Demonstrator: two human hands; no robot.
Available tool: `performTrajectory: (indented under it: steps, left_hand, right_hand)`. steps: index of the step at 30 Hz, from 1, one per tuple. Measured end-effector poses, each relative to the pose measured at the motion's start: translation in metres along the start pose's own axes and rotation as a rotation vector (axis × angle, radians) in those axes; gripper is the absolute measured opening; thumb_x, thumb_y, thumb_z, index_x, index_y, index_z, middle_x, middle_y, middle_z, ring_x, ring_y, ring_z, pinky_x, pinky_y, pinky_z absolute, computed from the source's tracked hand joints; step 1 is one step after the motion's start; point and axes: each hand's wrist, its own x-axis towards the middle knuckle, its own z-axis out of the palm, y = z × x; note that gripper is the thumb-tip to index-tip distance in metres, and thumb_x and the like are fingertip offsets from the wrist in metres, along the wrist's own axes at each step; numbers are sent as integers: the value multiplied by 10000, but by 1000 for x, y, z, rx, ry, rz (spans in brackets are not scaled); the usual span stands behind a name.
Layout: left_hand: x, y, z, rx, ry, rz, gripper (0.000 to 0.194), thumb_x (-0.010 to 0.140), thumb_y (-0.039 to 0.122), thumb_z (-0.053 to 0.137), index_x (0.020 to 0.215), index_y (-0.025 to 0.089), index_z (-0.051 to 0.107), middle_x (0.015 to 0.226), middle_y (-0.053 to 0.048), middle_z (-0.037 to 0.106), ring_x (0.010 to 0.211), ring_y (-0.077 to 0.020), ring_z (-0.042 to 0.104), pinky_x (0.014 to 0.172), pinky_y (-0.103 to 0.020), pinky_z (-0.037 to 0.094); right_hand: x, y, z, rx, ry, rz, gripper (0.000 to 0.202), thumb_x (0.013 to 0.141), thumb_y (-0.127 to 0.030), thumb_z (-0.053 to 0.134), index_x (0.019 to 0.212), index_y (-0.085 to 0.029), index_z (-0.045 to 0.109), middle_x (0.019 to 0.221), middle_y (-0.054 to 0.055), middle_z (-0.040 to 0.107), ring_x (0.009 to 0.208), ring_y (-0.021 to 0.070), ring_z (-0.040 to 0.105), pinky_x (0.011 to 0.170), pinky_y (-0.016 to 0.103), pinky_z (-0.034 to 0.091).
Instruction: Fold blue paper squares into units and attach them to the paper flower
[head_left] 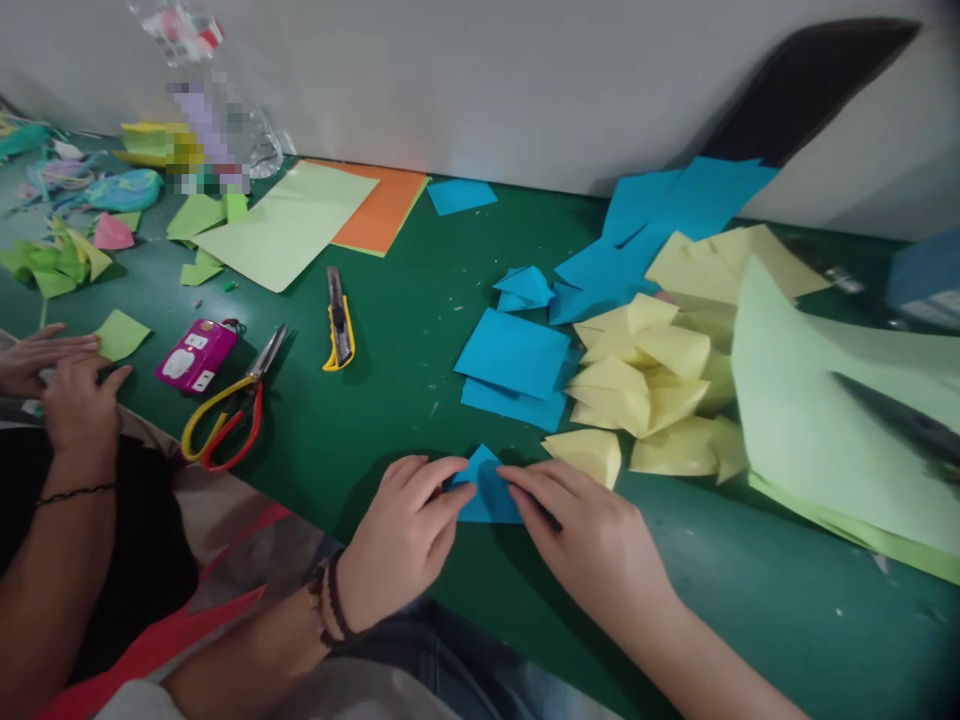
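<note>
A small folded piece of blue paper (489,500), its top coming to a point, lies on the green table near the front edge. My left hand (409,520) pinches its left side between thumb and fingers. On the opposite side, my right hand (581,525) grips the right edge with closed fingers. Just beyond are square blue sheets (514,352) in a small stack and a folded blue piece (525,288). Folded pale yellow paper pieces (641,365) are heaped to the right, one of them close to my right hand.
Left of my hands lie scissors (238,405) with red and yellow handles, a yellow utility knife (340,320) and a purple box (197,355). A co-worker's hands (75,375) hold green paper at far left. Large pale green sheets (832,430) spread at right; a grey wall (450,90) stands behind.
</note>
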Motion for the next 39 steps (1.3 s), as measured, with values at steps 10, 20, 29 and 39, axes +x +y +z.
performTrajectory:
  steps: [10, 20, 29, 39]
  left_hand:
    - [3, -1, -3, -12, -67, 37, 283, 949, 92, 454, 1178, 144, 611, 1314, -31, 613, 969, -200, 516, 973, -411, 440]
    - [6, -2, -4, -23, -95, 36, 302, 952, 87, 441, 1196, 147, 608, 1321, -28, 614, 976, -192, 514, 962, -414, 433]
    - [4, -1, -3, -41, -85, 3, 316, 927, 76, 464, 1185, 162, 627, 1323, -20, 612, 1016, -203, 512, 982, -420, 427]
    - [13, -8, -18, 67, -166, 60, 282, 950, 183, 499, 1162, 245, 675, 1270, 10, 652, 1097, -242, 479, 1051, -515, 395]
  right_hand:
    - [1, 2, -2, -49, -19, -7, 278, 978, -233, 454, 1012, -179, 725, 878, 49, 703, 704, 130, 677, 550, 229, 502]
    - [1, 1, -3, -51, -34, 2, 297, 985, -230, 433, 1029, -185, 724, 879, 55, 701, 703, 129, 672, 538, 222, 504]
    - [3, 1, -3, -56, -32, -7, 280, 975, -215, 452, 1019, -180, 727, 870, 51, 699, 691, 131, 672, 524, 229, 493]
    - [4, 5, -2, 51, -77, 35, 261, 956, -221, 469, 1038, -185, 714, 899, 61, 703, 746, 150, 688, 599, 253, 548]
